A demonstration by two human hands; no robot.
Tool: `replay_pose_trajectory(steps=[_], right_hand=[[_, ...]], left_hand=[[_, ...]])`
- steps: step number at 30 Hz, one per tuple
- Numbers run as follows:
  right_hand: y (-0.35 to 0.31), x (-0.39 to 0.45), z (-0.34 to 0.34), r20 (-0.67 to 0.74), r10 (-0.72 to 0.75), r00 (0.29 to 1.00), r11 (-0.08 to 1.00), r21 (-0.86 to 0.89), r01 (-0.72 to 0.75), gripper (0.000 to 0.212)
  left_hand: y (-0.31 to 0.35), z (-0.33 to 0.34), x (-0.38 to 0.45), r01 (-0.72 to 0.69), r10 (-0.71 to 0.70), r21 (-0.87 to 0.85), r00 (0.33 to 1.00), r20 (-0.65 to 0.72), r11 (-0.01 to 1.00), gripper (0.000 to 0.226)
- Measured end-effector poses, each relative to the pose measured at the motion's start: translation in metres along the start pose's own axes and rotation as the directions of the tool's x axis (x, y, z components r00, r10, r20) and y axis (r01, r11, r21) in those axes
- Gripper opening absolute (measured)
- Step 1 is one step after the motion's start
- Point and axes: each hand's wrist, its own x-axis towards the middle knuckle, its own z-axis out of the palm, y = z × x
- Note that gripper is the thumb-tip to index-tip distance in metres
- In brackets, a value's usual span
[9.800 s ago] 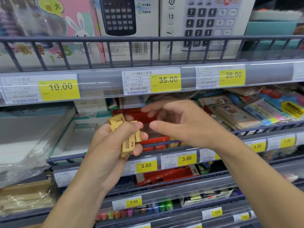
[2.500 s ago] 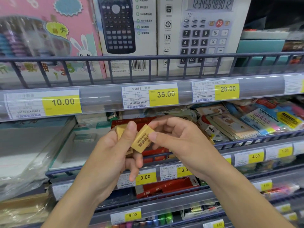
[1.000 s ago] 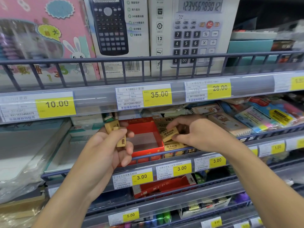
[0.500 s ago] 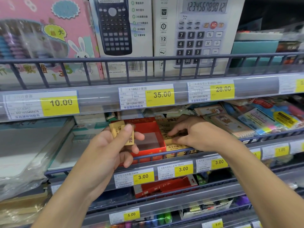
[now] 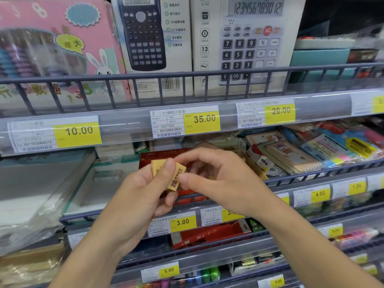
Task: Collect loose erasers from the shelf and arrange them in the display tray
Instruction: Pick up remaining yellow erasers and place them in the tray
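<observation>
The left hand has its grip clamped on a few yellow erasers; the right hand pinches the front one. Passed carelessly, one could slip and drop between the shelf rails. Behind sits the red display tray.

I am seeing the left hand and right hand covering most of the red display tray behind the fingers, so its contents are staying hidden from me. The left thumb is masking part of the erasers, and I cannot count how many are stacked under it. Both forearms are running off the bottom edge. The calculator boxes above the fingers are being cropped by the top edge. The price label just below the right wrist is half covered. Packets far right of the fingers are blurring beyond reading.
</observation>
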Motion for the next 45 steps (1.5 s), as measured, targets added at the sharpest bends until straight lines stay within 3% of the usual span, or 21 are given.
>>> replay_pose_trajectory(steps=[5, 11, 17, 21, 25, 28, 32, 40, 45], right_hand=[[0.003, -0.001, 0.004, -0.09, 0.092, 0.992, 0.971, 0.227, -0.069, 0.015], [0.005, -0.001, 0.005, -0.125, 0.144, 0.982, 0.959, 0.264, -0.107, 0.024], [0.01, -0.013, -0.003, -0.103, -0.032, 0.994, 0.99, -0.142, 0.017, 0.03], [0.013, -0.018, -0.014, -0.113, -0.058, 0.992, 0.99, -0.137, 0.042, 0.029], [0.018, -0.02, -0.048, -0.278, 0.038, 0.96, 0.985, -0.153, -0.084, 0.016], [0.03, -0.022, -0.079, -0.407, 0.125, 0.905, 0.887, -0.364, -0.286, 0.009], [0.044, -0.019, -0.1, -0.429, 0.222, 0.875, 0.723, -0.53, -0.443, 0.014], [0.055, -0.015, -0.099, -0.33, 0.244, 0.912, 0.576, -0.707, -0.41, 0.016], [0.052, -0.015, -0.107, -0.22, 0.352, 0.91, 0.526, -0.757, -0.387, 0.016]], left_hand=[[0.0, -0.004, -0.003, 0.012, -0.012, -0.015, 1.0, -0.007, 1.0, 0.045], [-0.003, -0.007, -0.003, -0.024, 0.025, 0.028, 0.999, -0.038, 0.999, 0.036], [-0.009, -0.005, 0.003, -0.027, 0.03, 0.056, 0.998, -0.057, 0.998, 0.031], [-0.01, -0.001, 0.006, -0.024, 0.026, 0.062, 0.999, -0.04, 0.998, 0.031], [-0.011, -0.001, 0.01, 0.003, 0.003, 0.071, 0.996, -0.087, 0.997, 0.034], [-0.011, -0.006, 0.014, 0.012, -0.006, 0.066, 0.996, -0.09, 0.998, 0.026], [-0.013, -0.01, 0.017, 0.01, -0.004, 0.073, 0.997, -0.079, 0.997, 0.024], [-0.013, -0.012, 0.018, 0.017, -0.013, 0.056, 0.997, -0.08, 0.998, 0.022], [-0.01, -0.009, 0.017, 0.032, -0.027, 0.062, 0.997, -0.078, 0.998, 0.025]])
